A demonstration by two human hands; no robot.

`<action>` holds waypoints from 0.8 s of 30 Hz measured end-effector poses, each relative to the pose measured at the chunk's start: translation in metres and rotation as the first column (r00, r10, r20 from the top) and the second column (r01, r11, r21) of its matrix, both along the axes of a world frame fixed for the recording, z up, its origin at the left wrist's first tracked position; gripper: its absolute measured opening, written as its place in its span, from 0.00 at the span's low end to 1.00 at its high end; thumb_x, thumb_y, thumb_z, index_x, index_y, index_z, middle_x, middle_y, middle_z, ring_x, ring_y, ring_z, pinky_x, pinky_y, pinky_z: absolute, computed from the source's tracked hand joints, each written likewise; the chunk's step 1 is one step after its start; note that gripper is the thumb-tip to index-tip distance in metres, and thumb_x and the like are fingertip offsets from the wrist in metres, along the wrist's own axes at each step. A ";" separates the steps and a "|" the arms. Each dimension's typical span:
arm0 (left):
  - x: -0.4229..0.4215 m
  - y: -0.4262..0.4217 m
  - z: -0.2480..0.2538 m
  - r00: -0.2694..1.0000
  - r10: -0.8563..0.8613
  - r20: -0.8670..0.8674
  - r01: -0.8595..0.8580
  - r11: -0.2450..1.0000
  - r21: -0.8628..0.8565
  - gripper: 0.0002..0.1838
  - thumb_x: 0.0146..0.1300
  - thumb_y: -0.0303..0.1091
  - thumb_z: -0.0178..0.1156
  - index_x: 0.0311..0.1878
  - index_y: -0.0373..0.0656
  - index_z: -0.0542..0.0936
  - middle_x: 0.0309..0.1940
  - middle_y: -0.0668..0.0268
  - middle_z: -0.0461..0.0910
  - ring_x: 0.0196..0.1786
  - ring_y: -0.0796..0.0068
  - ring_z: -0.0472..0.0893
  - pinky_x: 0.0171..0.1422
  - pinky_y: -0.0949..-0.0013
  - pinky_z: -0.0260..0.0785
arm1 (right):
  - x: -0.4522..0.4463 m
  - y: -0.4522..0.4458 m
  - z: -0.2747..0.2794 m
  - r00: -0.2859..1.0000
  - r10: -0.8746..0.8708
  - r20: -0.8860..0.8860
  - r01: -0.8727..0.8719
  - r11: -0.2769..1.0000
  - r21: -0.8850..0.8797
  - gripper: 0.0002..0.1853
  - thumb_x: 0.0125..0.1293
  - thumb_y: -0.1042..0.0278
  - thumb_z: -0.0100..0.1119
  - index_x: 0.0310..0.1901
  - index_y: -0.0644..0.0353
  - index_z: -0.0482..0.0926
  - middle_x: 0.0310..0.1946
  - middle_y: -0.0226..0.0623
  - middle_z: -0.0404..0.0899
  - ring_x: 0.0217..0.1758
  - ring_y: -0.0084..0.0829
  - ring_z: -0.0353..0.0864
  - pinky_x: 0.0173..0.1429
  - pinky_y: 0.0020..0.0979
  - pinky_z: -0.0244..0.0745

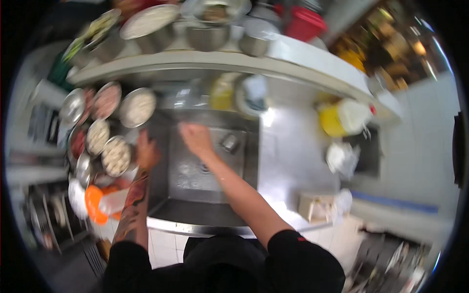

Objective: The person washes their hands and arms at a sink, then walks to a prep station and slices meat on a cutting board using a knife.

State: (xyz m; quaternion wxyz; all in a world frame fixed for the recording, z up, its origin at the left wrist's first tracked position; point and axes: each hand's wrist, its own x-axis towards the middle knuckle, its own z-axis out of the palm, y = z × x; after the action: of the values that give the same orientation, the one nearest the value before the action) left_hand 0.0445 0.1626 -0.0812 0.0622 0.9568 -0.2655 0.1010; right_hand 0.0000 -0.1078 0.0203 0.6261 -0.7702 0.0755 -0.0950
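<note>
My left hand is at the left rim of the steel sink, just right of a metal bowl of pale round pieces. It is blurred, but its fingers look stretched out and apart, with nothing visible in them. Whether it touches the bowl, I cannot tell. Over the sink basin, my right hand has its fingers curled closed; anything inside them is hidden. A small metal container lies in the basin to the right of that hand, near the drain.
Several bowls stand on the left, including a bowl of white food and a bowl of pinkish food. An orange item lies nearer. Pots line the back ledge. A yellow-filled jug and a box are on the right.
</note>
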 end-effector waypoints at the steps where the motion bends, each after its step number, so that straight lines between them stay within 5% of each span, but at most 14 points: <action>1: 0.000 -0.004 0.002 1.000 -0.008 0.004 0.008 1.000 -0.001 0.17 0.52 0.33 0.66 0.43 0.34 0.82 0.74 0.37 0.55 0.77 0.33 0.55 0.77 0.36 0.53 | -0.010 -0.016 0.005 0.997 -0.065 0.040 0.070 0.986 -0.148 0.27 0.71 0.48 0.58 0.19 0.61 0.76 0.13 0.40 0.74 0.17 0.38 0.74 0.25 0.40 0.66; 2: -0.002 -0.005 0.009 0.999 -0.036 -0.017 0.035 0.999 -0.019 0.17 0.53 0.34 0.66 0.44 0.33 0.81 0.74 0.37 0.55 0.77 0.33 0.55 0.76 0.36 0.53 | -0.023 -0.036 0.009 0.990 -0.141 0.018 0.142 0.973 -0.182 0.27 0.71 0.48 0.58 0.19 0.61 0.76 0.13 0.40 0.74 0.17 0.38 0.74 0.25 0.40 0.66; 4: -0.001 -0.026 0.018 0.997 -0.067 -0.048 0.065 0.997 -0.045 0.17 0.54 0.34 0.66 0.44 0.33 0.81 0.74 0.37 0.55 0.77 0.34 0.55 0.76 0.35 0.52 | -0.041 -0.061 0.014 0.998 0.006 0.063 0.023 0.895 -0.445 0.24 0.68 0.48 0.59 0.21 0.59 0.80 0.19 0.46 0.79 0.23 0.49 0.79 0.31 0.46 0.72; 7: -0.011 -0.014 0.032 0.996 0.066 -0.052 -0.063 0.996 0.058 0.17 0.56 0.34 0.65 0.45 0.32 0.80 0.75 0.39 0.54 0.77 0.35 0.55 0.76 0.37 0.53 | -0.074 -0.109 0.011 0.998 0.035 0.054 -0.004 0.871 -0.491 0.14 0.68 0.56 0.59 0.31 0.54 0.88 0.32 0.48 0.85 0.38 0.50 0.84 0.40 0.47 0.78; 8: -0.008 -0.017 0.037 0.997 0.051 -0.053 -0.049 0.998 0.050 0.17 0.56 0.34 0.65 0.45 0.33 0.80 0.75 0.40 0.54 0.77 0.35 0.55 0.76 0.38 0.53 | -0.073 -0.127 -0.005 0.992 -0.041 0.116 0.096 0.849 -0.519 0.13 0.69 0.59 0.60 0.31 0.55 0.88 0.31 0.45 0.86 0.37 0.46 0.85 0.40 0.42 0.78; 10: -0.011 -0.025 0.044 0.998 0.031 -0.055 -0.029 0.999 0.038 0.16 0.57 0.35 0.65 0.45 0.34 0.79 0.75 0.42 0.54 0.76 0.36 0.55 0.76 0.39 0.54 | -0.076 -0.172 0.014 0.943 -0.327 0.059 0.332 0.916 -0.227 0.16 0.72 0.62 0.58 0.29 0.61 0.86 0.26 0.39 0.83 0.29 0.30 0.78 0.37 0.34 0.73; 13: -0.010 -0.026 0.042 0.999 0.024 -0.046 -0.023 1.000 0.018 0.17 0.57 0.35 0.65 0.46 0.34 0.79 0.75 0.43 0.54 0.76 0.36 0.56 0.76 0.39 0.55 | -0.065 -0.286 0.005 0.752 -0.576 0.322 0.659 0.667 -0.348 0.12 0.73 0.65 0.57 0.36 0.63 0.84 0.30 0.40 0.84 0.34 0.28 0.80 0.42 0.33 0.75; 15: -0.009 -0.020 0.041 0.999 0.022 -0.031 -0.021 0.999 0.031 0.17 0.58 0.36 0.65 0.46 0.33 0.79 0.75 0.43 0.54 0.76 0.36 0.56 0.76 0.39 0.55 | -0.046 -0.355 0.012 0.615 -0.678 0.403 0.779 0.601 -0.178 0.13 0.74 0.63 0.55 0.43 0.66 0.82 0.40 0.45 0.85 0.41 0.37 0.83 0.48 0.35 0.77; 19: -0.010 -0.029 0.043 1.000 0.011 -0.018 -0.011 1.000 -0.006 0.18 0.58 0.36 0.65 0.46 0.33 0.79 0.76 0.43 0.54 0.75 0.36 0.57 0.75 0.40 0.56 | -0.018 -0.457 0.037 0.538 -0.688 0.488 0.799 0.230 -0.556 0.29 0.69 0.56 0.61 0.58 0.77 0.70 0.61 0.66 0.71 0.66 0.57 0.70 0.71 0.48 0.64; 22: -0.010 -0.029 0.043 1.000 0.008 -0.013 -0.009 1.000 -0.006 0.18 0.59 0.38 0.65 0.46 0.33 0.79 0.76 0.43 0.54 0.76 0.36 0.56 0.75 0.39 0.55 | -0.002 -0.517 0.031 0.621 -0.723 0.303 0.712 0.358 -0.605 0.32 0.67 0.57 0.60 0.61 0.79 0.65 0.64 0.73 0.65 0.71 0.64 0.61 0.77 0.52 0.55; 24: -0.009 -0.027 0.042 1.000 0.009 -0.011 -0.009 1.000 0.011 0.18 0.59 0.39 0.65 0.46 0.33 0.79 0.76 0.43 0.53 0.76 0.36 0.55 0.76 0.39 0.55 | 0.014 -0.545 0.013 0.582 -0.773 0.251 0.704 0.324 -0.632 0.32 0.66 0.59 0.60 0.61 0.79 0.65 0.63 0.75 0.64 0.71 0.66 0.60 0.76 0.52 0.54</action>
State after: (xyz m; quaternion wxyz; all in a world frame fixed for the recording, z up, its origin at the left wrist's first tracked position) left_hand 0.0352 0.1357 -0.0394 0.0579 0.9588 -0.2613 0.0947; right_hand 0.0144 -0.6527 0.0328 0.1828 -0.8227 0.4070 -0.3522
